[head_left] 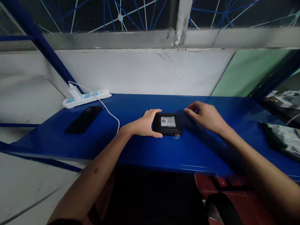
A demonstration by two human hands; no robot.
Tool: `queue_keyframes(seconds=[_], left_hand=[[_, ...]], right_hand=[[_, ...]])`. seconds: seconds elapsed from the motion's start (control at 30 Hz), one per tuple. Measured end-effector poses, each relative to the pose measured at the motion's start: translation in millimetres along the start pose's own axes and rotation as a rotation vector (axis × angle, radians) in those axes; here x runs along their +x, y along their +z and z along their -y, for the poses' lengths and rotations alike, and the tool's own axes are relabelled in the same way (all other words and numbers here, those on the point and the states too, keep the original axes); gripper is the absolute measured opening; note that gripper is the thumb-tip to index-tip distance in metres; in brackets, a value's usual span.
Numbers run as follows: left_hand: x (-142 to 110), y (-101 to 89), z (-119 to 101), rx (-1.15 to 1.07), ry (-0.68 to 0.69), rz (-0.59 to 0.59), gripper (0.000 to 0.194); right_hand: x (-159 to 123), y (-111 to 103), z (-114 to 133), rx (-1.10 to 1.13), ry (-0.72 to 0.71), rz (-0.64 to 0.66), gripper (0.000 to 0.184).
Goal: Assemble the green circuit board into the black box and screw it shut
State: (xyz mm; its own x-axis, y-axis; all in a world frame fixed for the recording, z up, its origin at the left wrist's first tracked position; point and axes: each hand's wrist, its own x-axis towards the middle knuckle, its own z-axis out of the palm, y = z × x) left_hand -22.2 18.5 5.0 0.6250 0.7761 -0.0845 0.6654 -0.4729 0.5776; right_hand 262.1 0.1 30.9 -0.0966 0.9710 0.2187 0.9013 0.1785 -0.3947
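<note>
A small black box-shaped device (178, 124) lies flat on the blue table, with a white printed label (168, 121) on top and ports along its near edge. My left hand (146, 123) is wrapped round its left side, thumb at the near edge and fingers at the far edge. To the right of the device, apart from it, my right hand (206, 115) hovers just over the table. Its fingers are curled in toward the thumb; whether something small is pinched there is hidden. A faint thin line shows on the table below that hand.
A black phone (83, 120) lies at the left. Behind it, a white power strip (91, 98) holds a plugged-in charger (75, 92), whose white cable (107, 110) runs toward my left wrist. A plastic packet (286, 140) lies at the right. Blue frame posts flank the table (148, 155).
</note>
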Motion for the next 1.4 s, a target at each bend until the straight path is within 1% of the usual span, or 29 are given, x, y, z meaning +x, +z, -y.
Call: queue_keyframes(seconds=[0.1,0.13,0.2,0.3,0.4,0.47,0.57,0.67,0.83,0.9,0.97,1.03,1.07,1.13,1.2,1.27,1.33,1.4], left_hand=[[-1,-0.6,0,-0.018,-0.016,0.007,0.125],[0,0.0,0,-0.024,-0.022,0.008,0.125],[2,1.9,-1,-0.035,-0.028,0.002,0.124],[5,5.4,-2,-0.057,-0.005,-0.007,0.121],[8,6.9,-1,-0.051,0.02,-0.029,0.122],[10,6.2,-2,-0.016,0.043,-0.038,0.123],[11,3.5,-4,0.054,0.065,-0.013,0.126],[13,1.7,-5,0.077,0.07,0.007,0.128],[14,3.0,-6,0.077,0.113,-0.002,0.123],[14,3.7,-6,0.085,0.12,-0.006,0.123],[13,3.8,-7,0.087,0.119,-0.006,0.123],[12,3.7,-7,0.079,0.115,-0.016,0.121],[12,3.8,-6,0.074,0.113,-0.021,0.121],[11,4.4,-4,0.067,0.11,-0.039,0.12],[12,5.5,-2,0.067,0.11,-0.053,0.119],[12,6.6,0,0.062,0.109,-0.057,0.118],[12,7.4,1,0.049,0.103,-0.054,0.117],[11,7.6,1,0.032,0.095,-0.055,0.116]], right_hand=[[10,22,19,-0.002,-0.038,0.154,0.039],[13,28,21,0.01,-0.036,0.179,0.039],[15,33,22,0.029,-0.004,0.189,0.04],[17,31,21,0.034,0.041,0.194,0.043],[23,28,23,0.01,0.091,0.236,0.05],[31,29,26,-0.005,0.121,0.278,0.06],[46,34,30,0.001,0.196,0.368,0.082],[56,40,33,0.02,0.266,0.436,0.095],[61,42,37,0.081,0.35,0.507,0.108],[60,40,38,0.113,0.374,0.508,0.11],[58,38,36,0.135,0.374,0.49,0.107],[52,36,33,0.13,0.322,0.449,0.099],[49,35,30,0.122,0.27,0.413,0.094],[39,34,23,0.081,0.104,0.316,0.081],[27,34,15,0.103,-0.052,0.222,0.069],[15,34,7,0.169,-0.142,0.189,0.061],[4,34,1,0.22,-0.214,0.206,0.065],[-4,32,-2,0.22,-0.287,0.256,0.078]])
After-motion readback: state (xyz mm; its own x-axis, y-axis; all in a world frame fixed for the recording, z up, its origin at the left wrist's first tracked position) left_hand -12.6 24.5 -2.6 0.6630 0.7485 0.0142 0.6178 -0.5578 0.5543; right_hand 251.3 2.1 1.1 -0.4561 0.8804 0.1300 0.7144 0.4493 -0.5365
